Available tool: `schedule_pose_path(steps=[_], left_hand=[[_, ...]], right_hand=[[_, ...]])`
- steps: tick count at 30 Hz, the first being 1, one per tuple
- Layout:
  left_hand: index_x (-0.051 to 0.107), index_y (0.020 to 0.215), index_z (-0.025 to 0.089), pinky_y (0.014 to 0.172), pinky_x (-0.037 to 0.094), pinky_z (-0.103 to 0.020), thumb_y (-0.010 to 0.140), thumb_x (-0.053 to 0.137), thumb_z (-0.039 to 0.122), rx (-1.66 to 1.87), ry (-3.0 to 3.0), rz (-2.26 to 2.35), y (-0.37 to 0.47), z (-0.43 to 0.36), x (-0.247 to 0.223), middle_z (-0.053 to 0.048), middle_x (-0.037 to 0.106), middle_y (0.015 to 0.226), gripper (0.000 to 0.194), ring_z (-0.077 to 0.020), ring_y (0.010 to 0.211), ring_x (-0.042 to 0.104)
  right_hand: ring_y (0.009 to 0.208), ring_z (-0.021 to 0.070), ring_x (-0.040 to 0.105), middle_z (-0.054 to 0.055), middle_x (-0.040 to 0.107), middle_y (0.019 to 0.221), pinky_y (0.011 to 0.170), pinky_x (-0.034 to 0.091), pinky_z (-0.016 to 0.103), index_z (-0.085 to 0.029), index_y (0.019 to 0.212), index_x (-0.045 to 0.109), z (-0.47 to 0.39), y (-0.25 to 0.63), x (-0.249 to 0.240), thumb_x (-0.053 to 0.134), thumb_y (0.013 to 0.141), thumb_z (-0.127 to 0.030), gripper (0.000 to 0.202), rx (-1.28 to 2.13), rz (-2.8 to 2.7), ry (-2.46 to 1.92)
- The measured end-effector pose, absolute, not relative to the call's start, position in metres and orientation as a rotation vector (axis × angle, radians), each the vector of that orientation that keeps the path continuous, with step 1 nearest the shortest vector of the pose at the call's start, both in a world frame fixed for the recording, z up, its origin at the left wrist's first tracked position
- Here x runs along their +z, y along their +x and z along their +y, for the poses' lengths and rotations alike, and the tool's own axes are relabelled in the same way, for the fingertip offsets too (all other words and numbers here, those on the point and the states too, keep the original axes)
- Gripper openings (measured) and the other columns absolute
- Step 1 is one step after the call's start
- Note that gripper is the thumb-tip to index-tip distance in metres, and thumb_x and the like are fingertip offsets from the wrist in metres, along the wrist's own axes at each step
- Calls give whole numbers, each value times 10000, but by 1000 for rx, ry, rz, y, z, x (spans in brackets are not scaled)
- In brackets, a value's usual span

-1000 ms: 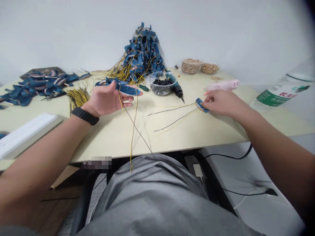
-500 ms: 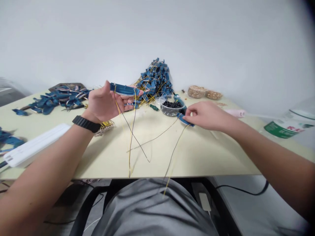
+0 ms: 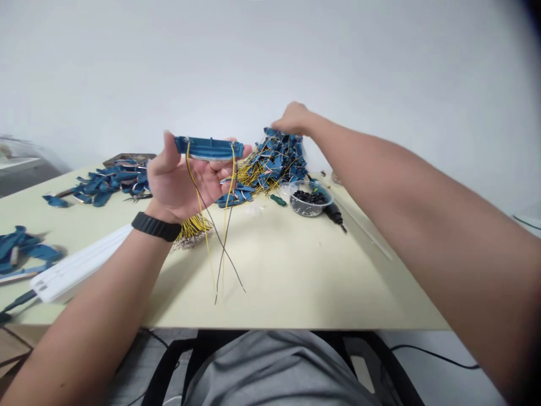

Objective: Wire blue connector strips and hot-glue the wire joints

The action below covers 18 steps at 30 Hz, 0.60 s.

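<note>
My left hand is palm up, gripping a long blue plastic part lengthwise between thumb and fingertips. Yellow and dark wires hang from both ends of that part and cross above the table. My right hand reaches to the top of a tall pile of blue wired parts against the wall. Its fingers look closed on a blue plastic part there, though they are partly hidden.
Below the pile stand a clear tub of small black pieces, a green-handled tool and a black power tool. Left lie loose blue parts, a yellow wire bundle and a white power strip.
My right hand has moved from beside the tub up to the top of the pile, with the blue part it held. My left hand keeps its part, shifted slightly left. The view has shifted.
</note>
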State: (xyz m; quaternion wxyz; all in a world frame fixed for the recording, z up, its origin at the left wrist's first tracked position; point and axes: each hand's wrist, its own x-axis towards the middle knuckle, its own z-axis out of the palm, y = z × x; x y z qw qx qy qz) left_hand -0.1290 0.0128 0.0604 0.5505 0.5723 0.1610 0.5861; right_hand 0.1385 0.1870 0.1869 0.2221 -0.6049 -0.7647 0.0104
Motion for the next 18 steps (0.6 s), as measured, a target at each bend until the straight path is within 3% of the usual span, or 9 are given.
schedule_pose_path(steps=[4, 7, 10, 14, 18], left_hand=[[854, 1493, 177, 984, 772, -429, 1052, 711, 887, 1251, 1367, 388, -127, 33, 41, -232, 883, 1568, 848, -415, 1489, 853], [886, 1368, 167, 927, 782, -415, 1092, 684, 888, 1187, 1320, 407, -119, 43, 26, -215, 938, 1376, 798, -341, 1212, 935], [897, 1294, 168, 879, 783, -392, 1144, 644, 852, 1145, 1273, 445, -111, 48, 15, -189, 953, 1275, 745, -293, 1076, 945], [892, 1301, 164, 925, 800, -405, 1168, 635, 847, 1098, 1256, 491, -105, 49, 6, -197, 952, 1271, 742, -306, 1122, 955], [879, 1341, 165, 960, 803, -414, 1156, 672, 849, 1074, 1253, 528, -100, 46, 2, -201, 948, 1308, 739, -307, 1142, 956]], right_hand=[[853, 346, 688, 56, 556, 682, 916, 589, 533, -294, 886, 710, 187, 159, 200, 946, 956, -412, 273, 79, -1987, -1637], [949, 393, 784, 94, 704, 779, 900, 617, 515, -261, 1108, 855, 138, 145, 188, 967, 1002, -615, 385, 294, -2313, -1325], [928, 367, 802, 99, 794, 864, 829, 612, 463, -266, 1231, 908, 85, 120, 170, 987, 971, -727, 535, 407, -2421, -1212], [867, 326, 771, 77, 804, 865, 763, 563, 428, -282, 1258, 933, 38, 109, 157, 1008, 947, -713, 537, 511, -2516, -1135], [807, 281, 697, 44, 750, 789, 722, 493, 406, -290, 1088, 933, 15, 128, 158, 1037, 914, -589, 362, 516, -2544, -1130]])
